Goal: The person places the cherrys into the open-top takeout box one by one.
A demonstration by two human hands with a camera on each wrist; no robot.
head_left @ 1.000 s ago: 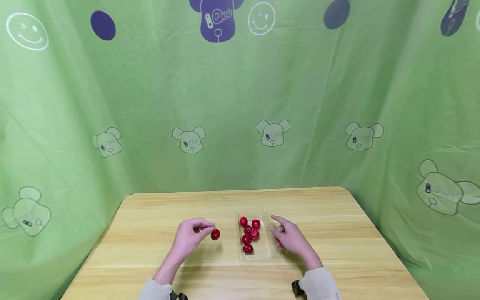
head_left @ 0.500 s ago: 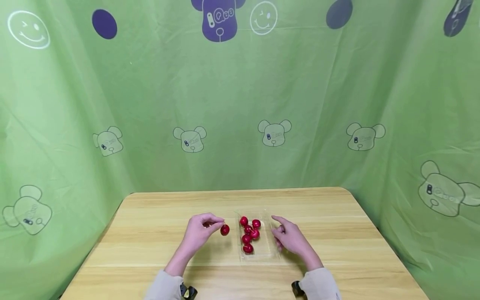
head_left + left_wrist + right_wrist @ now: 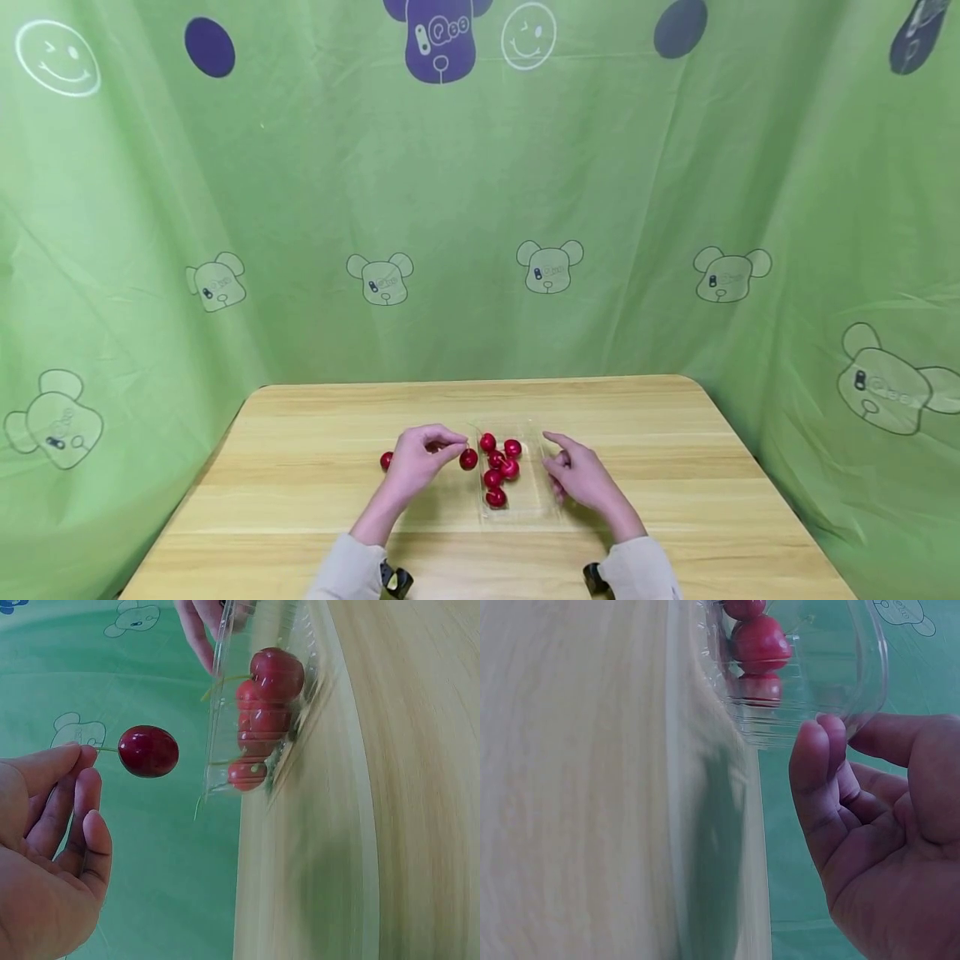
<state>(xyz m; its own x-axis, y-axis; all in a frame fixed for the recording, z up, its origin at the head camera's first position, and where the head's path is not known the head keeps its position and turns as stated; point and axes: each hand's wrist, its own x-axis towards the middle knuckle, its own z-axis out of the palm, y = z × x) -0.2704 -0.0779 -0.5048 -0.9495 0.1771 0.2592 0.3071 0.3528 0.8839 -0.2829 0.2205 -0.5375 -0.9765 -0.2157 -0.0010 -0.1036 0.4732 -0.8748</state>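
Observation:
By its thin stem, my left hand pinches a dark red cherry, which hangs just left of a clear plastic box. Several red cherries lie inside that box, mostly along its left side, some with green stems. My right hand holds the box at its right wall. In the right wrist view its fingertips meet the edge of the clear plastic. Another cherry shows on the table left of my left hand, partly covered by it.
The wooden table has rounded far corners. A green curtain printed with bear heads and smiley faces surrounds it at the back and both sides. Dark bands sit at both wrists.
My left hand has moved right, carrying the cherry close to the box's left edge. This uncovers another cherry on the table behind it. My right hand has stayed at the box.

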